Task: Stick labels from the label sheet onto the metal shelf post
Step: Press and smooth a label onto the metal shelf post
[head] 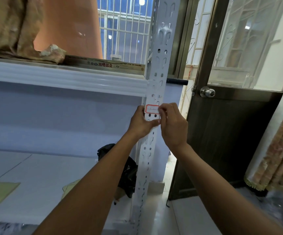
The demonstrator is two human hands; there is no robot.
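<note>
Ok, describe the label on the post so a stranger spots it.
Find the white perforated metal shelf post left of the brown door. Between the left hand and right hand sits the label: white like the post, but red-bordered.

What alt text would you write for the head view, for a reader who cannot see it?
A right hand pinches the edge of a red-bordered label against a white metal shelf post, which the left hand grips. A dark door stands to the right.
</note>
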